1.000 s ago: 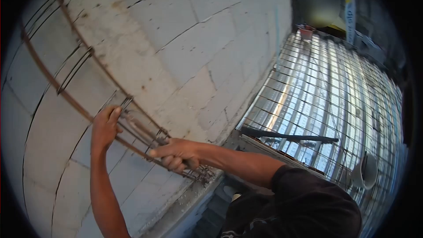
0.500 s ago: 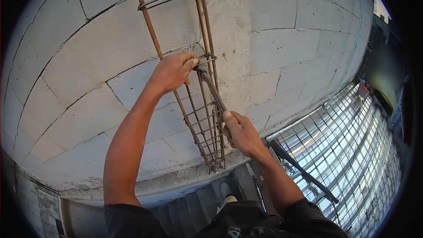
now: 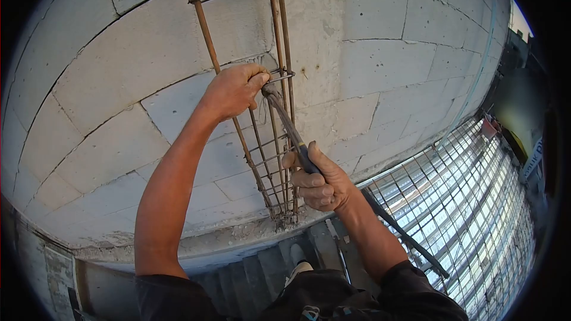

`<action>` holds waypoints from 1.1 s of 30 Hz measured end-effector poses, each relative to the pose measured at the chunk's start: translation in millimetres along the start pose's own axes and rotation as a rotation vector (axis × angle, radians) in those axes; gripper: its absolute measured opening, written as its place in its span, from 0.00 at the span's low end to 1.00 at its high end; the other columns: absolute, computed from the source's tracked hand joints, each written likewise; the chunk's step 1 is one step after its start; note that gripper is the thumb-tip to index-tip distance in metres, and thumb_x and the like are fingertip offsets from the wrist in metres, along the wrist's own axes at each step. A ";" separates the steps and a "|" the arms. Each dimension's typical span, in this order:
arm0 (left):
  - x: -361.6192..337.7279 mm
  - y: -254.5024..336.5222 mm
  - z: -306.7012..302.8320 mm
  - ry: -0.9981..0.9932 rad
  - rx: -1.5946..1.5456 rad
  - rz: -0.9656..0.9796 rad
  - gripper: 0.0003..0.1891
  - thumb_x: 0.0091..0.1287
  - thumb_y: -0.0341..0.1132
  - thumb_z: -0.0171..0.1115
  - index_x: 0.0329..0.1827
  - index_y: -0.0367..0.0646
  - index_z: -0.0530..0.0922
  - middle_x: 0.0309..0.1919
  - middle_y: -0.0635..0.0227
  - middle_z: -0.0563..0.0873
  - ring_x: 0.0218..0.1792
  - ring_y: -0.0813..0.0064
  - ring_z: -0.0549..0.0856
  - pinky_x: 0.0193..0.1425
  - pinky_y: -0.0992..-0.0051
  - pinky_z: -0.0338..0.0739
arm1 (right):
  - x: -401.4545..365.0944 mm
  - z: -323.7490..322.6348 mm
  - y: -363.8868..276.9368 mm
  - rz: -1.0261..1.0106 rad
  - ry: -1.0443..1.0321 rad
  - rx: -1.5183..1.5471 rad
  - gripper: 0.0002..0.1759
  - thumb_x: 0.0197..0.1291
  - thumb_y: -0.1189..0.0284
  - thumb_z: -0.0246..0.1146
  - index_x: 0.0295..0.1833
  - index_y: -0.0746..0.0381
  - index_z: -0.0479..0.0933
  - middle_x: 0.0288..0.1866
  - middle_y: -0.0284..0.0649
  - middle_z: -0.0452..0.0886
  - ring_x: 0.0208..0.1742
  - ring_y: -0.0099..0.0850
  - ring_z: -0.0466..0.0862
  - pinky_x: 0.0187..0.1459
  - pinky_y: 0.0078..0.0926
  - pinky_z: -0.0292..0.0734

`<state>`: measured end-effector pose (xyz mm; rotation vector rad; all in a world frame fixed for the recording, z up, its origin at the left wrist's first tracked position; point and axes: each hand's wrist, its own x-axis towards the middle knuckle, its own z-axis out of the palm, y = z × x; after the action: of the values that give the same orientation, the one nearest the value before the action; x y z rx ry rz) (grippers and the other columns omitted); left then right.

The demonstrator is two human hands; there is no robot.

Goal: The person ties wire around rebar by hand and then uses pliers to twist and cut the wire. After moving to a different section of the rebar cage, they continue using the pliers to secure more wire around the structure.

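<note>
A tall cage of rusty rebar (image 3: 206, 31) with thin wire stirrups stands against the block wall. My left hand (image 3: 237, 90) is closed around a stirrup at the cage's middle, its fingertips at the stirrup's corner beside the tool's head. In my right hand (image 3: 320, 179) is a long-handled pair of pliers (image 3: 285, 120) with dark grips. Their jaws touch the cage just below my left fingertips. Whatever lies between the jaws is too small to make out.
Behind the cage rises a wall of pale blocks (image 3: 386, 65). At the right a wire mesh (image 3: 470, 202) lies over shiny corrugated metal, with a dark bar (image 3: 407, 235) on it. Steps (image 3: 256, 276) lie below, near my foot. A red bucket (image 3: 489, 127) is at the far right.
My right hand has turned and its grip has shifted, so more of the dark handle shows. The pliers' head stays beside my left hand, which has barely moved. The view has shifted slightly.
</note>
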<state>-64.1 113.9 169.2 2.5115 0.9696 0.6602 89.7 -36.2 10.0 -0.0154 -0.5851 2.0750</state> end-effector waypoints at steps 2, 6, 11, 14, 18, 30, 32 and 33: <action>-2.1 -0.1 1.0 0.001 -0.036 0.000 0.18 0.78 0.42 0.53 0.57 0.37 0.81 0.33 0.66 0.84 0.23 0.80 0.81 0.33 0.74 0.77 | 7.7 -8.2 13.8 0.057 -0.332 0.327 0.33 0.73 0.48 0.55 0.64 0.67 0.68 0.24 0.35 0.76 0.16 0.20 0.78 0.13 0.14 0.72; -5.5 0.1 -1.3 0.029 -0.053 0.018 0.19 0.78 0.42 0.53 0.59 0.36 0.80 0.34 0.64 0.86 0.25 0.78 0.84 0.35 0.74 0.78 | 16.3 -5.2 26.8 -0.098 -0.131 0.211 0.35 0.70 0.46 0.57 0.64 0.67 0.67 0.30 0.38 0.76 0.14 0.19 0.75 0.14 0.12 0.72; -6.7 -5.0 4.3 0.152 0.046 0.097 0.21 0.78 0.42 0.53 0.62 0.35 0.78 0.40 0.59 0.88 0.34 0.72 0.89 0.41 0.73 0.80 | 11.4 27.6 13.0 -0.164 0.538 -0.259 0.34 0.70 0.41 0.54 0.63 0.60 0.72 0.29 0.35 0.76 0.14 0.19 0.76 0.12 0.15 0.73; -9.1 -5.2 9.1 0.297 0.112 0.199 0.21 0.78 0.42 0.54 0.63 0.34 0.77 0.44 0.57 0.88 0.39 0.70 0.89 0.44 0.73 0.81 | 5.7 -19.0 10.2 -0.075 -0.096 0.074 0.39 0.68 0.38 0.52 0.63 0.63 0.71 0.27 0.34 0.76 0.14 0.19 0.76 0.13 0.16 0.77; -36.9 2.9 20.1 0.597 -0.046 0.409 0.19 0.78 0.42 0.55 0.62 0.36 0.78 0.47 0.58 0.88 0.45 0.72 0.88 0.48 0.73 0.82 | 15.8 -8.4 20.0 -0.013 -0.453 0.355 0.34 0.71 0.43 0.54 0.64 0.63 0.69 0.28 0.36 0.76 0.14 0.20 0.79 0.13 0.17 0.79; -92.6 -12.4 99.0 0.189 -1.156 -0.246 0.32 0.74 0.61 0.53 0.62 0.38 0.75 0.49 0.59 0.85 0.51 0.71 0.85 0.49 0.73 0.83 | 3.3 -7.4 2.1 -0.061 -0.234 0.142 0.32 0.76 0.46 0.43 0.58 0.66 0.71 0.23 0.35 0.77 0.12 0.20 0.78 0.12 0.17 0.79; -86.5 -4.3 101.0 0.138 -1.329 -0.212 0.32 0.74 0.61 0.53 0.62 0.38 0.75 0.47 0.60 0.85 0.49 0.71 0.86 0.49 0.73 0.84 | 3.7 -14.9 7.1 -0.079 -0.242 0.170 0.31 0.73 0.46 0.51 0.58 0.65 0.70 0.23 0.35 0.77 0.11 0.20 0.77 0.11 0.16 0.77; -84.3 -0.7 101.0 0.120 -1.405 -0.182 0.31 0.74 0.61 0.54 0.61 0.38 0.76 0.47 0.61 0.86 0.48 0.72 0.86 0.48 0.73 0.85 | 4.1 -16.9 6.8 -0.090 -0.249 0.180 0.31 0.71 0.46 0.56 0.58 0.65 0.70 0.23 0.35 0.77 0.11 0.20 0.76 0.10 0.16 0.76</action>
<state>-64.7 38.7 61.3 1.1405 0.4300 0.9589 86.1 -29.1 -6.8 0.3710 -0.5347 2.0485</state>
